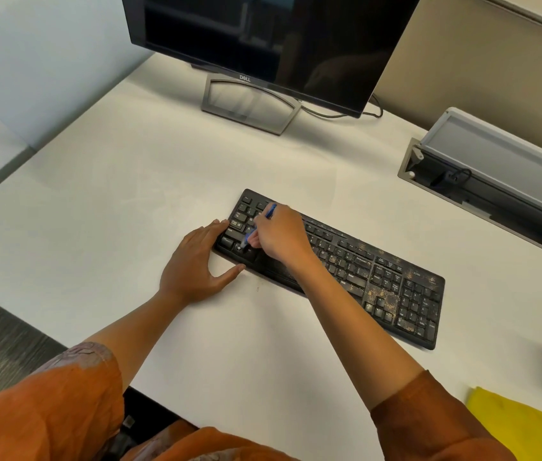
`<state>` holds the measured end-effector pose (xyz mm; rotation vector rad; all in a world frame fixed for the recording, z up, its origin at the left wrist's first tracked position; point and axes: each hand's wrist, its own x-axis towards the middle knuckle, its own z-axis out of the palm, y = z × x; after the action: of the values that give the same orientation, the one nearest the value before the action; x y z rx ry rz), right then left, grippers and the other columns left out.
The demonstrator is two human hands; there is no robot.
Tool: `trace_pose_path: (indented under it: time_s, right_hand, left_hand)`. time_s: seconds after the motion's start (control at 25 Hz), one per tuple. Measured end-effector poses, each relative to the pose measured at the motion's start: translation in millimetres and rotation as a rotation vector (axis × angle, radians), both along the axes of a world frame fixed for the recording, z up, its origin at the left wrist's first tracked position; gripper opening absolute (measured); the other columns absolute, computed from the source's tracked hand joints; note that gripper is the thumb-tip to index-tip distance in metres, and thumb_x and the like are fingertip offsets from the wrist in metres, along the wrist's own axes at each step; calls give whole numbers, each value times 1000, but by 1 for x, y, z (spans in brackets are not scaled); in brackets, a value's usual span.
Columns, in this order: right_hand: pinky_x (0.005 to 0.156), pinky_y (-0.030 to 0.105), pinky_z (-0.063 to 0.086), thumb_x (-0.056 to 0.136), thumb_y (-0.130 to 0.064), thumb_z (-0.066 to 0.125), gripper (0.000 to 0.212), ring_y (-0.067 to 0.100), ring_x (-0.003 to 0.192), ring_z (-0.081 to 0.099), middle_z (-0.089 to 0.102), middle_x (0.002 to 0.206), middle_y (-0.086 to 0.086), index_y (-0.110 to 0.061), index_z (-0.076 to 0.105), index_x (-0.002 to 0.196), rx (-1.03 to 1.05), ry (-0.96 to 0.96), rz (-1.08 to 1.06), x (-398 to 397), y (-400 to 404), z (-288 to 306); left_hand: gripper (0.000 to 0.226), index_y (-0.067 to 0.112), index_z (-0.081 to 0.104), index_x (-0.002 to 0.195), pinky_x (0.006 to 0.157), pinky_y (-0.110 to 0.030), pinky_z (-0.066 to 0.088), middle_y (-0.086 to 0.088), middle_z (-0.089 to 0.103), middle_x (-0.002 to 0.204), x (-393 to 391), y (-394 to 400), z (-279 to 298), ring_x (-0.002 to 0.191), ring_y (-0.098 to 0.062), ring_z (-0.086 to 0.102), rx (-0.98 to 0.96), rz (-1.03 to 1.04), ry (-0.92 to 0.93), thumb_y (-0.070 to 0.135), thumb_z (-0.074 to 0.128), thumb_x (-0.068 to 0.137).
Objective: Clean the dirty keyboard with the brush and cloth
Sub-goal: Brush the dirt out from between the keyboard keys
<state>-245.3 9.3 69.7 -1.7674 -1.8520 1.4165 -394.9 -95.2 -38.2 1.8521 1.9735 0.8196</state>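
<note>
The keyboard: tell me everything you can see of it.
The keyboard is a black, full-size board with a number pad, plastic by the look of it, lying flat and slanted on the white desk in front of the monitor. Brownish grime speckles its right half; the left end looks cleaner. The left hand rests against its left end, fingers on the edge. The right hand holds a blue brush with its tip down among the lower-left keys.

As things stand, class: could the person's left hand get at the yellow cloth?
Probably not easily. The left hand steadies the keyboard's left end, while the yellow cloth lies far off at the desk's near right, beyond the right arm. The right hand, holding the brush, sits closer.
</note>
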Motion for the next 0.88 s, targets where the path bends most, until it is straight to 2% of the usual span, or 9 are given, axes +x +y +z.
trace_pose_path:
  time_s: [0.12,0.24,0.32,0.4,0.48,0.6,0.68,0.76,0.88]
  right_hand:
    - [73,48,60,96,-10,45,17,32,69,73,73,72,18,-4,56,84,87,-21,-27,-1,3,-1]
    - [78,49,60,92,-7,46,16,22,65,73,73,68,14,-1,61,90,-37,-63,83,-4,4,-2]
    - [79,42,60,94,-6,46,15,14,56,68,71,61,9,-3,60,90,-83,-24,39,-1,9,2]
    - [72,36,59,98,-7,45,15,10,49,65,72,66,12,-4,57,89,-3,8,-26,0,10,4]
    - [73,37,61,98,-9,44,19,14,54,69,74,72,15,-2,58,86,41,-28,3,-1,4,2]
    - [80,46,61,97,-7,44,25,24,66,74,74,72,16,7,64,93,-101,-32,68,-3,2,-2]
    - [79,49,60,97,-7,46,21,27,63,72,73,72,19,2,61,84,-75,33,8,-4,5,0]
    - [73,45,59,99,-9,47,21,23,58,70,73,69,18,-8,54,80,21,80,-38,-6,0,3]
    - [75,42,61,99,-12,45,22,27,67,73,74,68,12,-9,55,80,22,27,35,-10,-15,-6]
  left_hand:
    - [82,19,44,151,117,-20,23,3,55,148,1,0,0,145,-14,40,-5,-1,0,64,63,84]
    - [83,18,45,150,117,-22,25,2,55,148,-1,0,0,145,-16,42,-3,-6,-3,65,63,84]
    - [82,19,45,150,117,-21,24,2,55,148,-1,0,-1,145,-16,42,-8,-8,-3,64,64,84]
    - [82,19,44,151,118,-18,22,3,55,148,-1,0,-1,146,-15,41,-8,-7,-2,64,64,84]
    - [82,19,44,151,118,-18,21,4,55,148,-1,0,-1,146,-15,41,-10,-7,-1,64,64,84]
    - [82,20,45,150,117,-17,22,3,55,148,-1,0,-1,146,-14,41,-13,-2,-12,64,66,84]
    - [83,21,45,150,117,-17,22,3,55,148,0,0,0,145,-13,41,-12,6,-15,65,65,83]
    - [84,21,45,150,117,-18,23,3,55,149,0,0,0,145,-14,41,-9,12,-15,66,64,83]
    - [83,21,45,150,118,-26,29,4,55,149,0,0,-2,145,-15,42,-7,4,-19,63,68,82]
